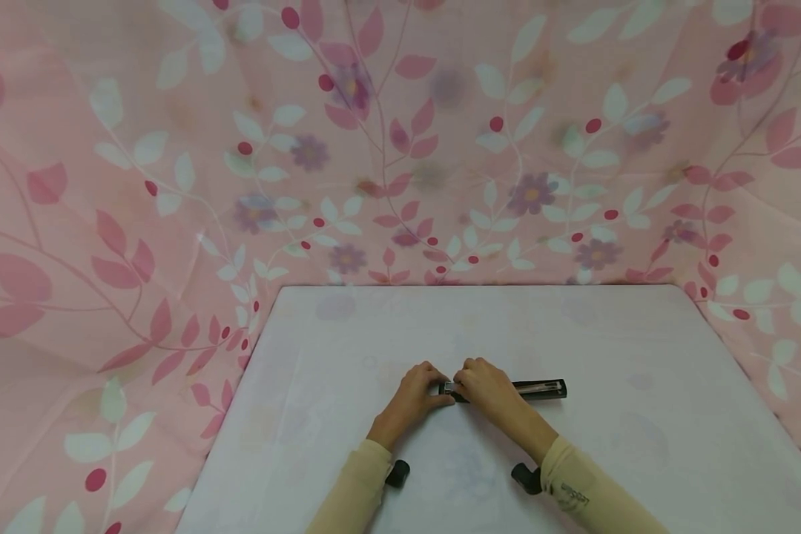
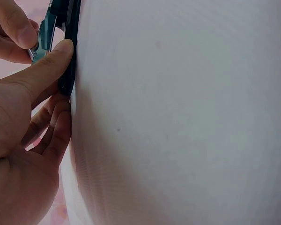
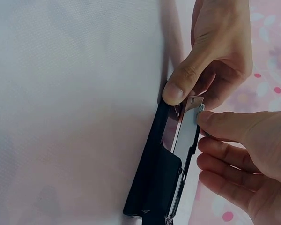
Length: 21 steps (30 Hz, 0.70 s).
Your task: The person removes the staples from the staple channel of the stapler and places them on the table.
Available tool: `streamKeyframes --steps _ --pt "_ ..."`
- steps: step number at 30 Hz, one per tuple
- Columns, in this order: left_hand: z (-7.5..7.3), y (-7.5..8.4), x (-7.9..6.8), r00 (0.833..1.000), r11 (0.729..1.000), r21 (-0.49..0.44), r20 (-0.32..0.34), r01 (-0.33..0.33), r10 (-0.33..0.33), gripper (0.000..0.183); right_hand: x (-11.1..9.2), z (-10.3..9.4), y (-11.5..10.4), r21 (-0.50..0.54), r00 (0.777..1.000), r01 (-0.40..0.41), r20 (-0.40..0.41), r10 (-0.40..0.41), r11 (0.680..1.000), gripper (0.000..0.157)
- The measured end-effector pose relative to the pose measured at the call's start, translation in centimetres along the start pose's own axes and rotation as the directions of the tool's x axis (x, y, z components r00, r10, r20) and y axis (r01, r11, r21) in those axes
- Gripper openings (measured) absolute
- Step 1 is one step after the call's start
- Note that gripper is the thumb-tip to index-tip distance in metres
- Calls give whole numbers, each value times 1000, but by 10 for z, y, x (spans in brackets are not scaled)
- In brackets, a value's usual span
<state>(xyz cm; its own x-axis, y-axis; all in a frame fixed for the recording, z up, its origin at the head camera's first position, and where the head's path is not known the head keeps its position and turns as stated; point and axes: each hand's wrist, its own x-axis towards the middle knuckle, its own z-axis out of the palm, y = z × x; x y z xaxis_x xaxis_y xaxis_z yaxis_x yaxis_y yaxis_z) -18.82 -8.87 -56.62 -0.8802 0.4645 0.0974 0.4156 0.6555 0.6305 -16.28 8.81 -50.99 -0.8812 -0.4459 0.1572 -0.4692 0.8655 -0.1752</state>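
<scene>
A black stapler (image 1: pixel 541 389) lies on the white table, its top cover swung back to the right and its metal channel exposed. My left hand (image 1: pixel 417 389) grips the stapler's left end, with the thumb on the black base (image 3: pixel 147 159) in the right wrist view. Over the same end, my right hand (image 1: pixel 487 386) pinches a small shiny metal piece (image 3: pixel 201 108), which looks like staples, between thumb and forefinger at the channel's end. Most of that piece is hidden by the fingertips. The other right fingers are loosely bent beside the stapler.
The white table (image 1: pixel 347 326) stretches around both hands. Pink flowered cloth (image 1: pixel 400 148) hangs behind it and along both sides. Dark wrist devices (image 1: pixel 527 478) sit near both sleeve cuffs.
</scene>
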Motion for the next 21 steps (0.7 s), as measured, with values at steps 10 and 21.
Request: streamKeyframes --steps 10,21 --pt "2 -2 0 1000 1000 12 -6 -18 18 30 -3 2 4 26 1000 -3 -29 4 1000 12" --pt "2 -1 -1 999 1000 3 -18 -28 28 32 -11 -7 6 45 998 -30 -55 32 999 14"
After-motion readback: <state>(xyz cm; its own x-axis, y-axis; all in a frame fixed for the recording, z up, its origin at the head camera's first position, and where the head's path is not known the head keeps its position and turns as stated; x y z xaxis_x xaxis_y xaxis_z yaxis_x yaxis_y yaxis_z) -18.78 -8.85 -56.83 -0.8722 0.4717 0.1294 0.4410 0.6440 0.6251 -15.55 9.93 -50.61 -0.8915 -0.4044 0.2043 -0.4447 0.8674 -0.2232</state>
